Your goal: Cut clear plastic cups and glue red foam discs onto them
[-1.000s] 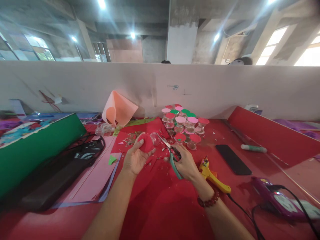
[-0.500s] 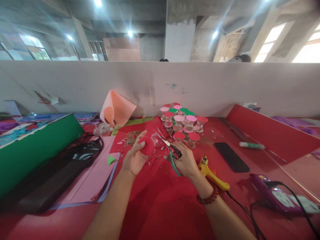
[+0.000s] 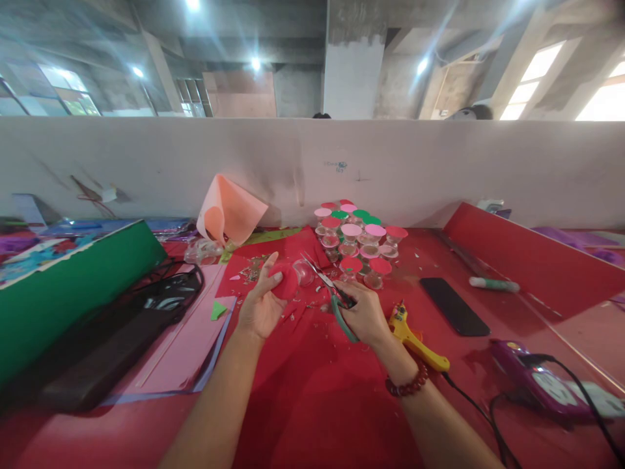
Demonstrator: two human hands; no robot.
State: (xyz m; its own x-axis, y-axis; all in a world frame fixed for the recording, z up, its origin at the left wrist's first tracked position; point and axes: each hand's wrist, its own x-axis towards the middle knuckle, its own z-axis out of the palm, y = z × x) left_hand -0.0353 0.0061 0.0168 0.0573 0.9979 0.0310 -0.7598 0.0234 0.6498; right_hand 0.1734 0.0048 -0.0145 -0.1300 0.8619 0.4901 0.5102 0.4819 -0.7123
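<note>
My left hand pinches a red paper disc between thumb and fingers. A clear plastic cup shows just beyond the disc; whether the two are joined I cannot tell. My right hand is wrapped round the green and black handles of a pair of scissors. The blades are slightly parted and point up and left, close to the clear cup. Behind my right hand stand several clear plastic cups topped with red, pink and green paper discs.
A yellow glue gun lies right of my right hand, its cord trailing back. Farther right are a black phone and a purple power strip. Pink paper sheets and a black bag lie left. Paper scraps litter the red table.
The red disc has tilted a little in my left hand, and the clear cup beside it shows slightly farther left. The scissors have barely moved.
</note>
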